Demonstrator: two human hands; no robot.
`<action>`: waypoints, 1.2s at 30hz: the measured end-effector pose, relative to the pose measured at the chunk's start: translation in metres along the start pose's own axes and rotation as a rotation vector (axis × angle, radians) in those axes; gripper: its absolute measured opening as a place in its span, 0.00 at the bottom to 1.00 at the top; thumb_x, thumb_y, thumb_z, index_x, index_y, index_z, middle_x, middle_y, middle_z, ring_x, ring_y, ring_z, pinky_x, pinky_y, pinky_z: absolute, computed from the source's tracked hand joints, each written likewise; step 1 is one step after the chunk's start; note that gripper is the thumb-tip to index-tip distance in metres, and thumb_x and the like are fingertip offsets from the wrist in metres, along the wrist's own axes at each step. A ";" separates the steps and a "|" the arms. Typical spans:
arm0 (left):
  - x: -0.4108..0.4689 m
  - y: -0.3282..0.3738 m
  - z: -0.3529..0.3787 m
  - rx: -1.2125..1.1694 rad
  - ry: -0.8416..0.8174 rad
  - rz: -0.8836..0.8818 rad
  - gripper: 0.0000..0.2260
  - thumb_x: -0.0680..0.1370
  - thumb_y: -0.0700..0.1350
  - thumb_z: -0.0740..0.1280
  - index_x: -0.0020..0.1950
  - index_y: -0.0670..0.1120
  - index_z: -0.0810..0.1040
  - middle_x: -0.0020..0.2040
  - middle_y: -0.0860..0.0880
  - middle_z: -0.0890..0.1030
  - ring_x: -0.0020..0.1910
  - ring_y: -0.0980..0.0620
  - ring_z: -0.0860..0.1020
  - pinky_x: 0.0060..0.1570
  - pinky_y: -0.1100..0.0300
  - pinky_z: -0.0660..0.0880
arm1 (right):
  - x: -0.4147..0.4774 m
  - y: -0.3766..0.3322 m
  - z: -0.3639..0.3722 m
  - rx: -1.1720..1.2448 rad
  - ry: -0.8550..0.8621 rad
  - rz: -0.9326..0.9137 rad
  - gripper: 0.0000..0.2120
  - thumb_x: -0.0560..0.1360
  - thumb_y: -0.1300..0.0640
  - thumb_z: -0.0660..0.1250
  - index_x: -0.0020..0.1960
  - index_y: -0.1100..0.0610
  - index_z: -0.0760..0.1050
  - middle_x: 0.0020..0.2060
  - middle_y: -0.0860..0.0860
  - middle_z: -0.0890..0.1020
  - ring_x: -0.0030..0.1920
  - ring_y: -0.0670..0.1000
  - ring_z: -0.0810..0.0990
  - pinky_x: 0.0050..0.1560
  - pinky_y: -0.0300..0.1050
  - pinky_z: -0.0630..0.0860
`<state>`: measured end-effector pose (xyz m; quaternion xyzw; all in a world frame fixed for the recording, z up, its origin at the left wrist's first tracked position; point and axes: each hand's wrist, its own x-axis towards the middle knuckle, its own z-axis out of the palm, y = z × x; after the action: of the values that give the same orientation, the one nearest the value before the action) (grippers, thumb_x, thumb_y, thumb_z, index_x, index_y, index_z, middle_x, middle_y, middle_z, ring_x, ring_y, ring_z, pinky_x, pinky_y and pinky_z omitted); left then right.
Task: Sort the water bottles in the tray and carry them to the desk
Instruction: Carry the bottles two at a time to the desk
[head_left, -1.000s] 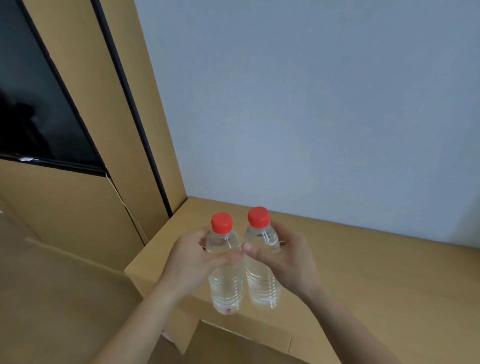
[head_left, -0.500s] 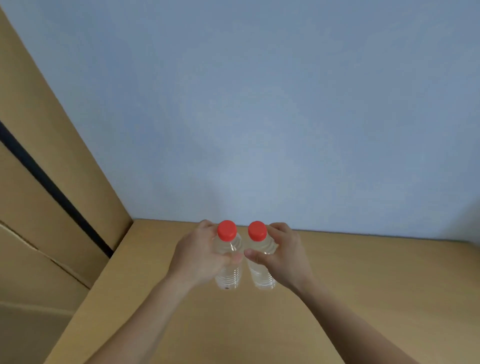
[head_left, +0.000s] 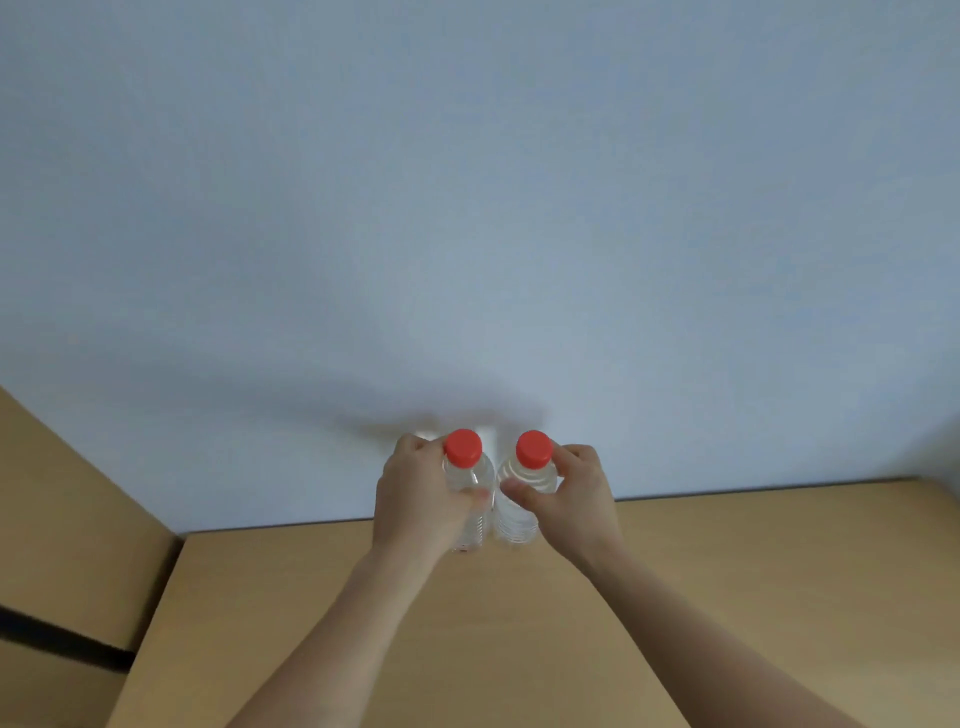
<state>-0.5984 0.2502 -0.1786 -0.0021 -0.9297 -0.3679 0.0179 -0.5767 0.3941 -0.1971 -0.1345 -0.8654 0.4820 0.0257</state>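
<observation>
Gripping the left bottle (head_left: 470, 473) in the left hand (head_left: 415, 499) and the right bottle (head_left: 517, 519) in the right hand (head_left: 566, 499), a person holds the pair upright at the far edge of the desk (head_left: 727, 597), where the desk meets the pale wall (head_left: 467, 208). Each hand's fingers and thumb curl round a bottle's upper body, just under the red caps (head_left: 463, 447). The bottles stand side by side, long axes vertical, a narrow gap between them. Each is already in its own hand, so neither hand is nearer. Whether their bases touch the desk or hang just above it cannot be told. The coming move looks like a straight lowering and release. A tilt could knock one bottle into the other.
</observation>
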 end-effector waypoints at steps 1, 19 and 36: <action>0.004 -0.002 0.002 -0.006 0.011 0.004 0.16 0.65 0.48 0.75 0.51 0.48 0.78 0.47 0.50 0.71 0.47 0.46 0.76 0.42 0.61 0.66 | 0.004 -0.002 0.002 0.006 0.014 0.006 0.18 0.68 0.52 0.72 0.57 0.50 0.77 0.54 0.49 0.71 0.57 0.53 0.73 0.52 0.42 0.68; -0.027 0.036 -0.014 -0.209 0.263 0.273 0.16 0.68 0.46 0.74 0.54 0.45 0.77 0.49 0.50 0.79 0.48 0.52 0.77 0.49 0.59 0.74 | -0.037 -0.038 -0.045 0.365 0.346 -0.013 0.14 0.71 0.52 0.70 0.55 0.50 0.73 0.50 0.42 0.79 0.53 0.42 0.77 0.47 0.29 0.71; -0.383 0.376 0.134 -0.588 -0.671 0.893 0.05 0.73 0.43 0.71 0.41 0.54 0.80 0.41 0.65 0.81 0.38 0.65 0.79 0.36 0.80 0.69 | -0.436 0.128 -0.436 0.130 1.109 0.030 0.02 0.73 0.52 0.67 0.45 0.45 0.75 0.39 0.45 0.82 0.41 0.44 0.82 0.43 0.39 0.80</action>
<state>-0.2133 0.6191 -0.0323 -0.5101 -0.6542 -0.5445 -0.1241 -0.0541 0.7066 -0.0349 -0.3782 -0.6889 0.3917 0.4785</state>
